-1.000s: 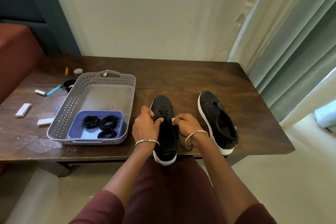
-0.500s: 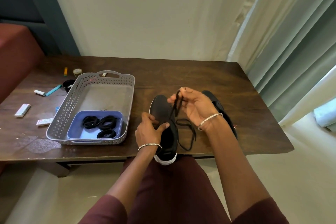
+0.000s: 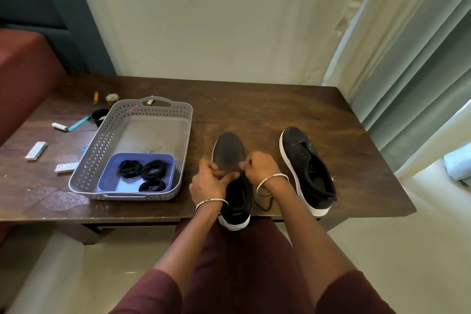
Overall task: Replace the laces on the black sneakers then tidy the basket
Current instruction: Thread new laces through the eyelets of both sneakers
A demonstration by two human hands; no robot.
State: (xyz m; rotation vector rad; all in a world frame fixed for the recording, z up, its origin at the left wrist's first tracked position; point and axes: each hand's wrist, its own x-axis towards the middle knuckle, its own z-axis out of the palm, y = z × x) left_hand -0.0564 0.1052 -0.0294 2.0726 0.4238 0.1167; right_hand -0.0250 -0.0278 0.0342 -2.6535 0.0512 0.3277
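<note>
Unlacing, by my judgement; head view. Near sneaker (image 3: 230,155), toe away from me, at the front edge of the dark wooden table (image 3: 280,109). My left hand (image 3: 210,182) grips its throat. My right hand (image 3: 260,167) pinches the old lace (image 3: 265,208), slack trailing beside the heel. Second sneaker (image 3: 305,168) just right, eyelets bare. Next: draw the lace free, evenly. Coiled black laces (image 3: 150,173) in blue tray (image 3: 109,176), inside grey basket (image 3: 142,109). Pale wall (image 3: 204,20); curtain (image 3: 407,58) at right.

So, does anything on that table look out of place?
Mostly the clutter left of the grey perforated plastic basket: a white tube, small white boxes and a black cup lie loose on the dark wooden table. The right-hand black white-soled sneaker has empty eyelets; a loose black lace trails beside the other sneaker.
</note>
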